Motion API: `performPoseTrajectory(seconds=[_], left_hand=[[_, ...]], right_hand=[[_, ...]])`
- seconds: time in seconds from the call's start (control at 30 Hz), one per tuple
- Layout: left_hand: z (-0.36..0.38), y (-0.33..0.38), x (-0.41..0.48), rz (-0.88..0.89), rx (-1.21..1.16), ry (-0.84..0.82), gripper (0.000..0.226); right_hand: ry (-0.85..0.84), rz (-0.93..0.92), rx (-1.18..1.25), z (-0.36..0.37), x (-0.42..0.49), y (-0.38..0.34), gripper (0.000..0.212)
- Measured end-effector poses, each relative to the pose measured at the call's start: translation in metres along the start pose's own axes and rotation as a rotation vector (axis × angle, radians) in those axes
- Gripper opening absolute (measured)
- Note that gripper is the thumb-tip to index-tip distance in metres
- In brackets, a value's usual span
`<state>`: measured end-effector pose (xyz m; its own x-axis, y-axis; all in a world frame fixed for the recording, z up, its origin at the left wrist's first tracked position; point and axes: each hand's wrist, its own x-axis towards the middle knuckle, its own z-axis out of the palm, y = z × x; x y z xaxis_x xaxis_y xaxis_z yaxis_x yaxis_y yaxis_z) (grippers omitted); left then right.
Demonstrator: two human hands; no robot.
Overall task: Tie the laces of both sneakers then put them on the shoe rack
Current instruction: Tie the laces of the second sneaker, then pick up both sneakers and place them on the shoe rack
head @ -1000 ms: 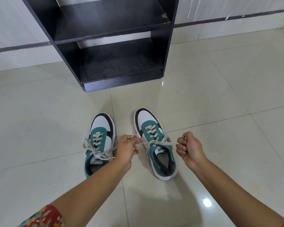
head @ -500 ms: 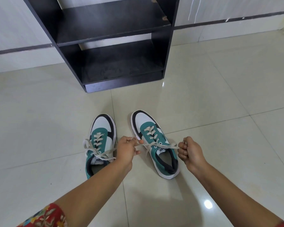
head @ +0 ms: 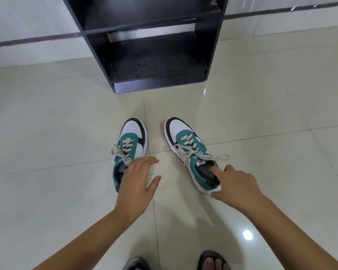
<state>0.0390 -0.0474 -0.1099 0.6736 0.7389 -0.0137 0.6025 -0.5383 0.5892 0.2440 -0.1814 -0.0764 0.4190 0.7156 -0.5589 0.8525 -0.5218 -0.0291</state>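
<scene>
Left hand [head: 137, 182] spread over left sneaker [head: 131, 145], right hand [head: 236, 184] fingers inside right sneaker [head: 189, 151], tongue labels unreadable

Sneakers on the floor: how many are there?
2. The left sneaker sits partly under the left hand; the right sneaker has the right hand reaching into its opening. None on the shoe rack.

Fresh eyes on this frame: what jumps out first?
The pair of teal-and-white sneakers, left sneaker and right sneaker, side by side mid-floor, laces tied in bows. Next, the hands: the right hand has a finger hooked into the right sneaker's opening, thumb at the heel; the left hand is spread open over the left sneaker's heel. Behind them stands the dark shoe rack, shelves bare.
</scene>
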Motion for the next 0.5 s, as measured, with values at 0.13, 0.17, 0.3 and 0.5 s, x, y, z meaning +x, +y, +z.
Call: performPoseTrajectory(seconds=[0.13,0.17,0.3,0.5], left_hand=[[-0.008,-0.026,-0.024,-0.126,0.103,0.088,0.052],[-0.008,-0.031,-0.029,-0.162,0.113,0.109,0.057],[-0.008,-0.044,-0.042,-0.322,-0.063,0.117,0.052],[-0.002,-0.035,-0.04,-0.244,-0.17,0.102,0.031]], right_hand=[[0.139,-0.028,0.081,0.018,0.007,-0.013,0.036],[0.183,-0.04,0.109,0.02,0.008,-0.017,0.031],[0.312,-0.09,0.2,0.019,0.009,-0.03,0.023],[0.339,-0.201,0.15,0.018,0.01,-0.061,0.028]])
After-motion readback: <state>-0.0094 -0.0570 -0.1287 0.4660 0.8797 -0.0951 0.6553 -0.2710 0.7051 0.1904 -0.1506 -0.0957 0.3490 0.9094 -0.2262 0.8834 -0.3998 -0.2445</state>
